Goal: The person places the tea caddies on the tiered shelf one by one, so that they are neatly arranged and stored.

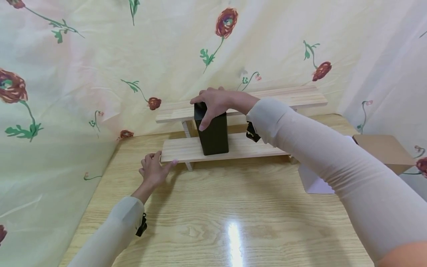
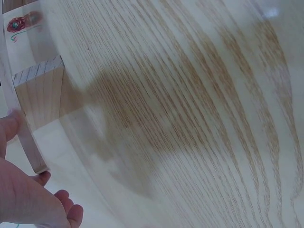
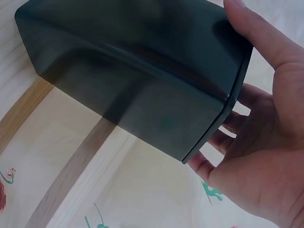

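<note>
A tall black box (image 1: 214, 135) stood upright on the lower shelf (image 1: 253, 147) of a two-tier wooden rack, its long axis vertical, its base flat on the plank and its top end level with the front edge of the upper shelf (image 1: 293, 97). One broad dark face was turned toward the person, and the box sat toward the left part of the plank, well in from its left end. The right hand (image 1: 217, 102) came over from the right and gripped the box at its top, the thumb running down the near face and the fingers curled over the top edge to the far side. In the right wrist view the same hold showed from close by: the thumb (image 3: 256, 38) lay along one face of the box (image 3: 142, 71) while the other fingers (image 3: 218, 142) wrapped round the end by the corner seam. The left hand (image 1: 154, 171) rested on the table (image 1: 213, 215) at the left end of the lower shelf, fingers loosely bent, the thumb tip touching the plank's front corner. The left wrist view showed a fingertip (image 2: 10, 124) against the thin edge of that plank (image 2: 21, 123), with the remaining fingers (image 2: 66, 206) curled below it, holding nothing. A brown cardboard box (image 1: 387, 150) sat at the table's right edge, and a floral cloth (image 1: 83, 55) hung behind the rack.
</note>
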The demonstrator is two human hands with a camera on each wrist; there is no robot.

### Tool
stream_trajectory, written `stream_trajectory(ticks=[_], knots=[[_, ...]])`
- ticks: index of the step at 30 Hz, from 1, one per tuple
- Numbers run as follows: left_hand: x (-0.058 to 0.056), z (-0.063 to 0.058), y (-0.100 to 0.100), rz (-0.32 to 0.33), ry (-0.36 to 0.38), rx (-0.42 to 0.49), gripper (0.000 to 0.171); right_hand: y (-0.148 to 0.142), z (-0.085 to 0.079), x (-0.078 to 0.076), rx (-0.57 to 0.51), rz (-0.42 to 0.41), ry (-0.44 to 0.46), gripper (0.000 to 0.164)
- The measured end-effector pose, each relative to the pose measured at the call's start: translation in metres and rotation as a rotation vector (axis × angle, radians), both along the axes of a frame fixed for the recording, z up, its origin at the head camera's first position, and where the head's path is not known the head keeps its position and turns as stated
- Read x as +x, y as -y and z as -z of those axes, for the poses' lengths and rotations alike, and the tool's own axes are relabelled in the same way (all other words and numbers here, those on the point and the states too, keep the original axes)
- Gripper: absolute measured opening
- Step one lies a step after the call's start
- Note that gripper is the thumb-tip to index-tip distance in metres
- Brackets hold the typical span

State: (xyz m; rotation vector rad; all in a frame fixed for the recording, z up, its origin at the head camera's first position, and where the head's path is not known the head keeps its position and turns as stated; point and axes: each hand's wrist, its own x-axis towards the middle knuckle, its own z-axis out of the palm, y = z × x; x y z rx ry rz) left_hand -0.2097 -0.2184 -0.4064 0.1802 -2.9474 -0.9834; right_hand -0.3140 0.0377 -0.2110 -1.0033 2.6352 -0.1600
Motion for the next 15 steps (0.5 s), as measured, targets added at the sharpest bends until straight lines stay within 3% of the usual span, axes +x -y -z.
stream_trajectory(ticks=[15], knots=[[0.002,-0.003,0.000,0.005,0.022,-0.007,0.084,-0.024,-0.011,0.014,-0.018,-0.062,-0.001,0.106]])
